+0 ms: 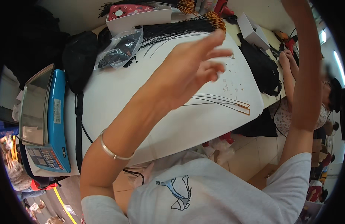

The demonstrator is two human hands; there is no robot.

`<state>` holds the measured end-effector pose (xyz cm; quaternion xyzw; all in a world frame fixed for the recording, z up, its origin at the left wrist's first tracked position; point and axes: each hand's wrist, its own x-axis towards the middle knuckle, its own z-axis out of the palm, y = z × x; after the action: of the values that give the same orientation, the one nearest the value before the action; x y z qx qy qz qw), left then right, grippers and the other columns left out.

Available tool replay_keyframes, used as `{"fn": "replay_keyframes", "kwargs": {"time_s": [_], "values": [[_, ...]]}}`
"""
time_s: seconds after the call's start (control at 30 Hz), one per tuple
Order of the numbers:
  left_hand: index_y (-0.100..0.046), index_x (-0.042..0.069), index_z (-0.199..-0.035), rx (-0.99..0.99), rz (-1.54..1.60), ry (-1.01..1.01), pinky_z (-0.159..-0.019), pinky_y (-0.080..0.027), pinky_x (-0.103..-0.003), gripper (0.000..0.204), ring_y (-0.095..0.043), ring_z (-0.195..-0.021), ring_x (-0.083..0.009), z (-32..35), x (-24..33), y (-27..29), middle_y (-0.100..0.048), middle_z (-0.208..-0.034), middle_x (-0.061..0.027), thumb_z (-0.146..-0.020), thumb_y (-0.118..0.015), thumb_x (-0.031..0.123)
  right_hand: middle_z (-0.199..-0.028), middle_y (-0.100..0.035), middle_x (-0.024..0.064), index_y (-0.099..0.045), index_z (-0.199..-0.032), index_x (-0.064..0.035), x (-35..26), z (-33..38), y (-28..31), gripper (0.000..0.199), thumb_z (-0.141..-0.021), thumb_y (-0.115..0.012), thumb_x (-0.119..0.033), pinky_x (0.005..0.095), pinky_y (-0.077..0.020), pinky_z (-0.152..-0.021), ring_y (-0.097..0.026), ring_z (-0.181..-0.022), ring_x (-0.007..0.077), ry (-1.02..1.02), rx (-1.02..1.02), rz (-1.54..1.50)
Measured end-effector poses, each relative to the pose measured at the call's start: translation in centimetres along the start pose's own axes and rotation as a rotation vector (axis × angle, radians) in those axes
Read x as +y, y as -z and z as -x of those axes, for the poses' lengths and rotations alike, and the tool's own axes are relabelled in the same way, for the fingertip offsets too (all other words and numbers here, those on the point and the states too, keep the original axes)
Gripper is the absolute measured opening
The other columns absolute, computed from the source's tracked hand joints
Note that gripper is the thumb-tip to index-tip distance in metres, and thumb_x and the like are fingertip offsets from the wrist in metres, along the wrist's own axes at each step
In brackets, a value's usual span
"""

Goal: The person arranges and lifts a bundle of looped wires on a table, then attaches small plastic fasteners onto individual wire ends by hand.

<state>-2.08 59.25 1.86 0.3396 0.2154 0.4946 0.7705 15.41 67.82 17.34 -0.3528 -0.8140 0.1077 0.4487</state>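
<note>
My left hand is raised over the white table, its fingers apart and slightly blurred, with nothing seen in it. A metal bangle circles my left forearm. Below the hand, a few thin dark wires with orange ends lie on the table, apart from the fingers. Behind it is a thick bundle of black wires with orange tips. My right arm reaches upward along the right side; its hand is beyond the top edge, out of view.
A blue scale stands at the left. Near the back are a clear plastic bag of small black parts and a white box holding a red phone case. A black bag lies at right, near another person's hands.
</note>
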Motion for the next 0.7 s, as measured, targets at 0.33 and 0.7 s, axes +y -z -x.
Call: {"fn": "replay_keyframes", "kwargs": {"time_s": [0.33,0.7], "values": [[-0.058,-0.009,-0.111,0.222,0.246,-0.393,-0.066,-0.049,-0.022,0.028,-0.057,-0.077,-0.0146,-3.0,2.1,2.6,-0.063,-0.097,-0.0173,-0.105,-0.046,0.016,-0.074,-0.066,0.0064,-0.068,-0.094,0.0013,5.5,16.6,1.5,0.013,-0.091,-0.071,-0.011,0.0176,-0.0481,-0.053,-0.058,-0.057,0.0101,-0.523,0.006,-0.248],[-0.060,-0.004,-0.106,0.372,-0.223,-0.388,-0.063,-0.047,-0.023,0.029,-0.055,-0.072,-0.0119,-1.3,-5.0,6.2,-0.064,-0.091,-0.0117,-0.107,-0.041,0.018,-0.098,-0.070,0.0068,-0.070,-0.109,0.0013,10.2,13.7,-8.6,0.032,-0.092,-0.069,-0.026,0.0242,-0.0471,-0.076,-0.061,-0.087,0.0141,-0.365,-0.162,0.045]]}}
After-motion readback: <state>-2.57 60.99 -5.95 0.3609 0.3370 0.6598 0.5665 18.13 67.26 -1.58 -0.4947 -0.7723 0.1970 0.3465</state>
